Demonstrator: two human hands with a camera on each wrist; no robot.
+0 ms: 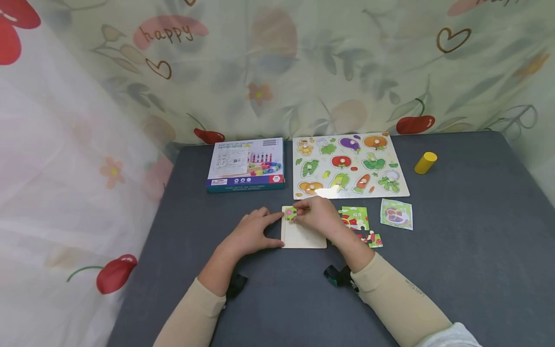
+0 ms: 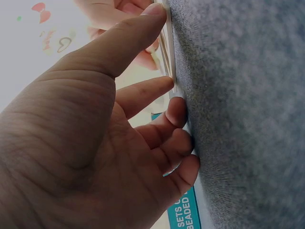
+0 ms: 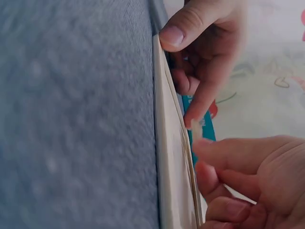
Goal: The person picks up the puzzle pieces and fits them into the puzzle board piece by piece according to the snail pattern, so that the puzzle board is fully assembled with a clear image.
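A pale, shallow puzzle tray (image 1: 303, 240) lies flat on the dark table. My left hand (image 1: 250, 233) steadies its left edge, thumb at the near corner and extended index finger at the far one; the other fingers bend loosely underneath. Over the tray's far left corner, my right hand (image 1: 320, 217) pinches a green puzzle piece (image 1: 290, 213) with a pink flower on it. Edge-on in the right wrist view, the thin piece (image 3: 196, 129) stands between thumb and fingers, close above the tray. Right of the tray lie more puzzle pieces (image 1: 356, 216), partly hidden by my right wrist.
A small picture card (image 1: 396, 215) lies right of the pieces. Behind the tray are a boxed bead set (image 1: 245, 165) and a vegetable peg board (image 1: 349, 166). A yellow cylinder (image 1: 425, 163) stands at the back right. Patterned cloth hangs behind the table.
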